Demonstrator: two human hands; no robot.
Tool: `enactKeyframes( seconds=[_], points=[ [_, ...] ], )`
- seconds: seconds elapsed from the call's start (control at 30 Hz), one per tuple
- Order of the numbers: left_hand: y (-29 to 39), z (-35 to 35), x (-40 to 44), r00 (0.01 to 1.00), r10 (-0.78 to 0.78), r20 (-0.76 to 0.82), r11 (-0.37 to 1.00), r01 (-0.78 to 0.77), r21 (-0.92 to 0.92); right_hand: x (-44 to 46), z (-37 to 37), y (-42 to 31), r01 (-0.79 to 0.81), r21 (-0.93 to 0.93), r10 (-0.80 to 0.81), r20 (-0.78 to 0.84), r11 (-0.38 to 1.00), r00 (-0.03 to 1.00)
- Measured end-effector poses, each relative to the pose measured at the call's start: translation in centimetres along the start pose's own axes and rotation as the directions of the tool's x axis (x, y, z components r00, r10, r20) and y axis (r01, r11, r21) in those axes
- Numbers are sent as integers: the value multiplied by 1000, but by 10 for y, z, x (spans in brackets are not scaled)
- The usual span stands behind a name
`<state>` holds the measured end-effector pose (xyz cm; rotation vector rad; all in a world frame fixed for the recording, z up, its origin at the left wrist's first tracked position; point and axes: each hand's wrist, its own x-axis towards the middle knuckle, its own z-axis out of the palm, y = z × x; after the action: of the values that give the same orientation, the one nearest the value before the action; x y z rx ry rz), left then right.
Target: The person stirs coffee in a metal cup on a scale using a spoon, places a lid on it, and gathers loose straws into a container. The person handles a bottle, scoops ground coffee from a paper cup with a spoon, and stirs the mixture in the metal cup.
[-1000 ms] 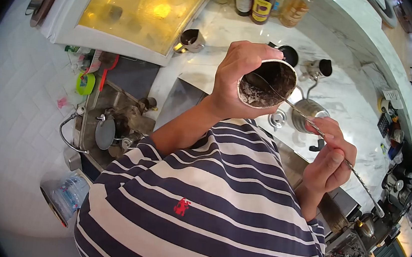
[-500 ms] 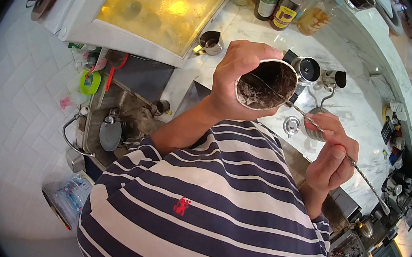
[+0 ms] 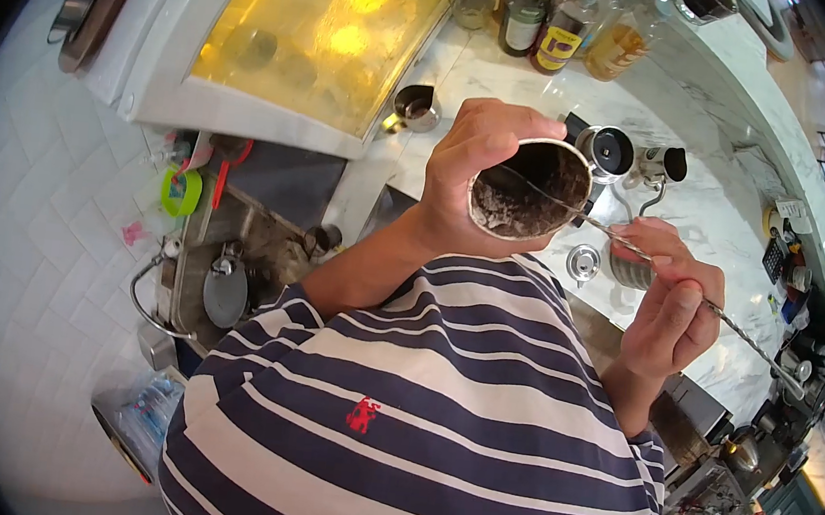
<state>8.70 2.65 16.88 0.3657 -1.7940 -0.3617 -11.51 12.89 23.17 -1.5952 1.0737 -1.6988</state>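
My left hand (image 3: pixel 452 183) is wrapped round a cup (image 3: pixel 523 214) that tilts toward me, its mouth facing the camera. Dark brown, lumpy residue coats the inside. Between the fingers and thumb of my right hand (image 3: pixel 668 315) is a long bar spoon (image 3: pixel 759 344) with a twisted shaft. Its inner end reaches into the cup and its tip is hard to make out there; the other end points down and right. Behind the cup, a round dark-topped metal container (image 3: pixel 608 153) and a steel pitcher (image 3: pixel 666 164) stand on the counter.
A lit glass-topped cabinet (image 3: pixel 305 35) is at upper left. Below it, a sink (image 3: pixel 190 284) holds a grey pan (image 3: pixel 224 296). Several bottles (image 3: pixel 565 27) line the back of the marble counter (image 3: pixel 718 124). A steel jug (image 3: pixel 415 107) and a small metal lid (image 3: pixel 583 264) lie near my hands.
The bar spoon has slid a little outward, its outer end shifting right and up. My right hand has moved slightly right. The cup stays in my left hand, and the camera view has shifted slightly.
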Motion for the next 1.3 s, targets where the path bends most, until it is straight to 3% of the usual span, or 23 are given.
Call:
enactKeyframes(
  seconds=[0.33,0.43,0.53,0.63,0.77,0.9,0.97,1.1,1.3],
  points=[
    [-12,14,8,999,0,34,1000,0,-1,11,-15,12,-12,5,12,19,1000,1000],
    [-23,28,10,993,11,-121,991,-28,-134,10,-20,20,-37,44,37,11,998,999],
    [-20,22,9,997,-18,69,999,20,-32,7,-27,27,-87,103,88,-11,991,996],
    [-25,30,4,997,-34,72,996,40,-85,3,-31,36,-133,177,141,-34,975,989],
    [-26,35,-5,946,-209,249,963,243,-114,-8,-44,46,-263,172,282,-96,949,955],
    [-21,44,-13,898,-318,304,932,355,-75,-21,-55,61,-343,328,409,-160,880,898],
    [-22,51,-20,897,-340,283,918,381,-106,-29,-61,70,-360,430,476,-198,828,857],
    [-27,64,-30,877,-396,273,875,451,-177,-31,-71,72,-333,449,491,-301,829,817],
    [-38,76,-41,818,-528,229,822,560,-103,-37,-105,85,-291,418,470,-432,861,770]
  ],
)
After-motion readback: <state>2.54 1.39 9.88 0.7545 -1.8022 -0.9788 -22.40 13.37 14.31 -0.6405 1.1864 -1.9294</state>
